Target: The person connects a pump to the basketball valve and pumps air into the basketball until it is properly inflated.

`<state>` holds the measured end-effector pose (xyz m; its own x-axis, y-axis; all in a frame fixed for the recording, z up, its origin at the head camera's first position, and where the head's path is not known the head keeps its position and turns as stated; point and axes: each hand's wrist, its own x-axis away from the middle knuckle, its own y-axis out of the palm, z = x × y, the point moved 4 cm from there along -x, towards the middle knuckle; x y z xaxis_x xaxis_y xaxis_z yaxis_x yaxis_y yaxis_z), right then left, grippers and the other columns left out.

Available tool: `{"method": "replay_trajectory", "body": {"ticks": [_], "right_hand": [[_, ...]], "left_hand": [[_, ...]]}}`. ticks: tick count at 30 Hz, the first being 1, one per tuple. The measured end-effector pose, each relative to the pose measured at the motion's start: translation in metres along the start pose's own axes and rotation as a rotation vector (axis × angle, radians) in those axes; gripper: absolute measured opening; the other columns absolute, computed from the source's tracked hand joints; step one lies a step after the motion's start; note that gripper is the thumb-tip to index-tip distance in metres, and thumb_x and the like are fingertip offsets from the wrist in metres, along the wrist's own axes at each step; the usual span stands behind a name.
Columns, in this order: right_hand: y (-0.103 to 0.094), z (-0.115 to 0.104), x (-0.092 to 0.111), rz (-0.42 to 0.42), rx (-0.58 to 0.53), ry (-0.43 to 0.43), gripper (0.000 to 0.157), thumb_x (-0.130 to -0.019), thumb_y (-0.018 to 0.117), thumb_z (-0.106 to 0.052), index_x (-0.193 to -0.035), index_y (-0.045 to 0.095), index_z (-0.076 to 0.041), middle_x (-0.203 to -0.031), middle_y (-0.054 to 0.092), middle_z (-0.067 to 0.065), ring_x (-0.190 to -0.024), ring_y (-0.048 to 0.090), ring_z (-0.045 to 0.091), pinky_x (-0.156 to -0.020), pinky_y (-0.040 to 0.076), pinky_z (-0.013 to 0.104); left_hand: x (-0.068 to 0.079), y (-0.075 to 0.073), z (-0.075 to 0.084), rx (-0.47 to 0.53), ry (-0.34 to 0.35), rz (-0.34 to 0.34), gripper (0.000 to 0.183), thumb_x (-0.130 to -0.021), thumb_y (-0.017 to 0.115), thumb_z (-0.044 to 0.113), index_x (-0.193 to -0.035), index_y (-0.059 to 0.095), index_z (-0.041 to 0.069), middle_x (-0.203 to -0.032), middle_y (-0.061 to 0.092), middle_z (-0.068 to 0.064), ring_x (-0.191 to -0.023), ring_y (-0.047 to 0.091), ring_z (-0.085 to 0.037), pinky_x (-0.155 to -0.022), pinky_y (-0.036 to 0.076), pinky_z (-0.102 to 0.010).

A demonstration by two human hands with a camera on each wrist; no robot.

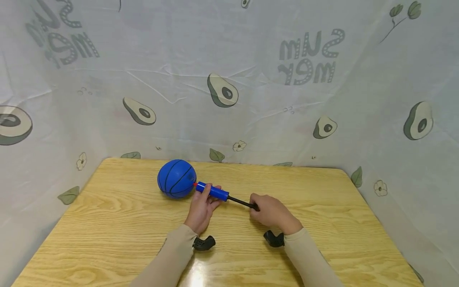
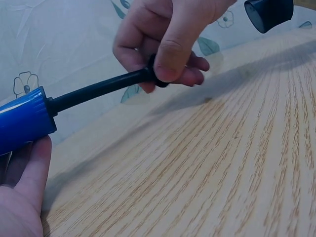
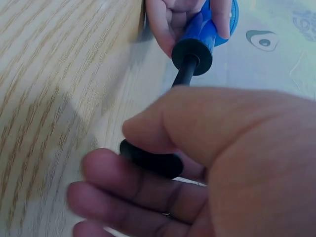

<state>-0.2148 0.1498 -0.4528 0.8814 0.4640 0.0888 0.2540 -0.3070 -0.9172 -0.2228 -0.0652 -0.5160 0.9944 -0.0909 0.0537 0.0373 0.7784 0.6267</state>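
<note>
- While my left grip [image 1: 201, 209] holds the blue pump [image 1: 221, 194] by its barrel [image 2: 24, 121], my right grip [image 1: 269, 211] pinches the black handle [image 3: 153, 162].
- Pump's over the table [image 1: 125, 223], red tip [image 1: 195, 184] up against the blue ball [image 1: 177, 178].
- Barrel: probably light, stiff, slick plastic; best held mid-body.
- Rod [image 1: 239, 201]: thin, might bend; load it straight via the handle.
- Ball: likely light, grippy, quick to roll.

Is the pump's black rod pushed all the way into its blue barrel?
No, the left wrist view shows a length of black rod sticking out of the blue barrel.
</note>
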Motion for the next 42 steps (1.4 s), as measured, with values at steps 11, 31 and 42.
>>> {"method": "replay_trajectory", "body": {"ticks": [11, 31, 42], "right_hand": [[0.002, -0.023, -0.005, 0.119, -0.007, -0.155, 0.011, -0.101, 0.07, -0.016, -0.108, 0.065, -0.009, -0.084, 0.063, -0.005, -0.069, 0.052, 0.008, -0.064, 0.046, 0.028], [0.002, -0.022, -0.004, 0.203, 0.056, -0.079, 0.015, -0.097, 0.074, -0.018, -0.111, 0.072, -0.014, -0.09, 0.072, -0.005, -0.077, 0.066, 0.01, -0.068, 0.055, 0.032], [-0.006, -0.011, 0.005, 0.091, 0.062, 0.065, 0.014, -0.097, 0.074, -0.017, -0.11, 0.069, -0.015, -0.087, 0.068, -0.005, -0.075, 0.062, 0.011, -0.064, 0.053, 0.034]], "left_hand": [[0.002, 0.001, -0.002, -0.044, -0.024, -0.015, 0.061, -0.112, 0.043, 0.038, -0.155, 0.018, 0.001, -0.144, 0.049, -0.023, -0.121, 0.063, -0.02, -0.104, 0.053, -0.037], [0.0, 0.003, -0.004, -0.009, -0.038, -0.018, 0.048, -0.114, 0.04, 0.033, -0.147, 0.025, 0.002, -0.14, 0.05, -0.021, -0.116, 0.064, -0.02, -0.104, 0.054, -0.039], [-0.001, 0.002, -0.003, 0.009, -0.024, 0.007, 0.039, -0.114, 0.038, 0.031, -0.143, 0.03, 0.005, -0.138, 0.051, -0.018, -0.114, 0.065, -0.02, -0.102, 0.055, -0.039]]}}
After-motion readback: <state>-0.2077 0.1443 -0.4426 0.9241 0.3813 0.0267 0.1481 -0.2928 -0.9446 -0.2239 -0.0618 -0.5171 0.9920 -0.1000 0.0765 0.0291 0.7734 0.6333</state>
